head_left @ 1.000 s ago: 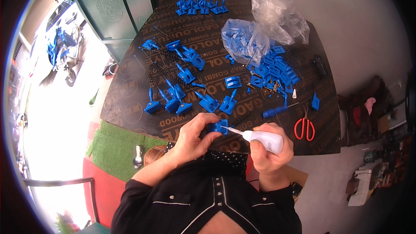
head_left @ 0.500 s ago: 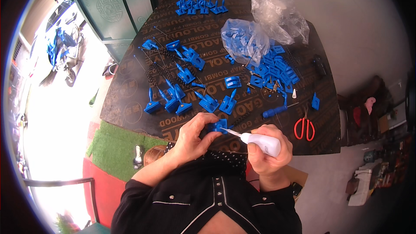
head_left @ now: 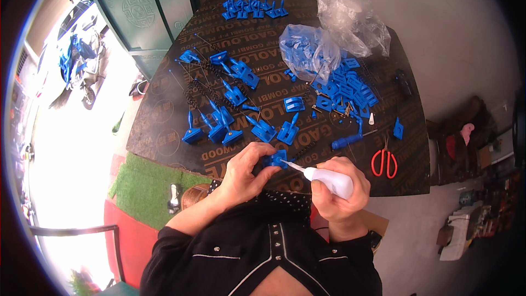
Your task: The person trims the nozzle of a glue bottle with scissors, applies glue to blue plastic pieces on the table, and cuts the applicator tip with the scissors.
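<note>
Near the table's front edge, my left hand (head_left: 248, 171) pinches a blue plastic piece (head_left: 278, 159) between thumb and fingers. My right hand (head_left: 346, 186) is wrapped round a white squeeze glue bottle (head_left: 330, 182). The bottle's thin nozzle points left, its tip at the blue piece; whether it touches cannot be made out. Just beyond my hands lie blue plastic assemblies (head_left: 289, 130) with pointed stems. Farther left, several similar ones (head_left: 235, 96) carry dark coil springs and thin wires.
A blue-handled screwdriver (head_left: 347, 141) and red-handled scissors (head_left: 384, 163) lie to the right. Behind are a heap of blue plates (head_left: 356, 90) with screws, a clear bag of blue parts (head_left: 309, 52) and a crumpled plastic bag (head_left: 353, 19). Spring-topped blue pieces (head_left: 255, 6) stand at the far edge.
The bottle has shifted very slightly in my right hand, its nozzle tip staying at the blue piece. My left hand has kept its place.
</note>
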Available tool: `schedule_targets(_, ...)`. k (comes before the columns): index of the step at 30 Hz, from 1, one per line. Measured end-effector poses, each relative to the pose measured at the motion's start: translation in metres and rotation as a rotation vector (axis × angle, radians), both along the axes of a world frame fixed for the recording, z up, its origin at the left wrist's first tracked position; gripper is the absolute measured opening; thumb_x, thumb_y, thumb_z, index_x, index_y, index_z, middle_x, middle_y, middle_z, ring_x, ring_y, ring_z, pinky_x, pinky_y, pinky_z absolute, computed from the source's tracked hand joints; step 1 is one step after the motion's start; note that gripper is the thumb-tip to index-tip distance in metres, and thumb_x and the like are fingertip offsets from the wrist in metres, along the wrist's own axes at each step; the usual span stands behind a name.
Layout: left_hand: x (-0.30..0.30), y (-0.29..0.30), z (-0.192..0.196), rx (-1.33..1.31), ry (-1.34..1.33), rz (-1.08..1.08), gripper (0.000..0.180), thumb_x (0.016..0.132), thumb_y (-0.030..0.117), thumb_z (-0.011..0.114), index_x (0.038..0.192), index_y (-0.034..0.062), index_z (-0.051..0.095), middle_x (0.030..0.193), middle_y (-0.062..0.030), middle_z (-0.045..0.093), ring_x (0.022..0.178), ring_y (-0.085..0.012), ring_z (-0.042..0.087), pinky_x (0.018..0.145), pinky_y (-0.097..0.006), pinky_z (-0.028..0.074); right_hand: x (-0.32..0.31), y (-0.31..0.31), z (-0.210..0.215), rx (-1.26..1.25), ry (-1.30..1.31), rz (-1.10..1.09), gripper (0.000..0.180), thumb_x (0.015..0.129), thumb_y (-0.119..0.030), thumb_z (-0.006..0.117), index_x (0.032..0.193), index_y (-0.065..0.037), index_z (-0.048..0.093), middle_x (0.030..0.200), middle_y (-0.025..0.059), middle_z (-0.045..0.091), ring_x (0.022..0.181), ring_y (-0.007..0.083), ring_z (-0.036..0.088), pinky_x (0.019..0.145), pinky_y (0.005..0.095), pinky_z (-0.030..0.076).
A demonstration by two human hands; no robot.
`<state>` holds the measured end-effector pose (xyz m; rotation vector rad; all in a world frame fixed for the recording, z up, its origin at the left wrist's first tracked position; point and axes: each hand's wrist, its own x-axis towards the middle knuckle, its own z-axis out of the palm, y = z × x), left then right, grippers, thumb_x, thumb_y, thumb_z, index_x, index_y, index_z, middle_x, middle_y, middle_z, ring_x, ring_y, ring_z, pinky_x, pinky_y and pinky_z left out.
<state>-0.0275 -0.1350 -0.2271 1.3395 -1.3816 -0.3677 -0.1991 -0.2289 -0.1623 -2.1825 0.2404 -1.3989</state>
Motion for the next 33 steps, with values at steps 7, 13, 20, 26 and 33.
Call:
schedule_targets(7, 0.0004, -0.0004, -0.0016, -0.02, -0.013, 0.011, 0.033, 0.075, -0.003, 0.075, 0.103, -0.0007, 0.057, 0.099, -0.0133, 0.062, 0.087, -0.0264, 0.063, 0.073, -0.03, 0.051, 0.0021, 0.0006, -0.0003, -0.031, -0.006, -0.001, 0.03, 0.069, 0.0, 0.075, 0.095, 0.003, 0.058, 0.075, 0.0118, 0.066, 0.062, 0.0231, 0.066, 0.054, 0.0298, 0.053)
schedule_targets(13, 0.0004, 0.001, 0.0, 0.015, 0.002, 0.015, 0.033, 0.075, -0.002, 0.075, 0.103, -0.0006, 0.057, 0.099, -0.0133, 0.062, 0.086, -0.0263, 0.063, 0.072, -0.031, 0.051, 0.0015, 0.0002, -0.0018, -0.032, -0.004, 0.004, 0.031, 0.068, 0.001, 0.074, 0.095, 0.003, 0.058, 0.075, 0.0116, 0.066, 0.062, 0.023, 0.066, 0.054, 0.03, 0.053)
schedule_targets(20, 0.001, 0.0017, 0.0001, 0.028, 0.009, 0.002, 0.034, 0.075, -0.003, 0.074, 0.105, -0.0005, 0.057, 0.1, -0.0135, 0.063, 0.088, -0.0274, 0.064, 0.074, -0.032, 0.051, -0.0001, 0.0003, -0.0009, -0.025, -0.008, -0.005, 0.031, 0.069, 0.001, 0.074, 0.095, 0.003, 0.058, 0.075, 0.0118, 0.066, 0.062, 0.0224, 0.066, 0.054, 0.0302, 0.053)
schedule_targets(26, 0.0017, 0.0011, -0.0009, 0.007, 0.029, -0.026, 0.034, 0.075, -0.003, 0.073, 0.105, -0.0004, 0.056, 0.103, -0.0144, 0.063, 0.093, -0.0297, 0.064, 0.08, -0.033, 0.051, 0.0019, 0.0005, 0.001, -0.031, 0.002, 0.021, 0.033, 0.068, 0.002, 0.074, 0.096, 0.003, 0.057, 0.074, 0.0117, 0.065, 0.06, 0.0229, 0.064, 0.052, 0.0302, 0.051)
schedule_targets(33, 0.0026, 0.001, -0.0011, -0.002, 0.015, -0.039, 0.035, 0.076, -0.003, 0.073, 0.106, -0.0005, 0.056, 0.106, -0.0155, 0.063, 0.098, -0.0312, 0.064, 0.083, -0.035, 0.051, -0.0017, 0.0016, 0.0046, -0.015, -0.001, 0.056, 0.035, 0.068, 0.002, 0.075, 0.097, 0.003, 0.056, 0.076, 0.0121, 0.065, 0.059, 0.0232, 0.063, 0.051, 0.0309, 0.051)
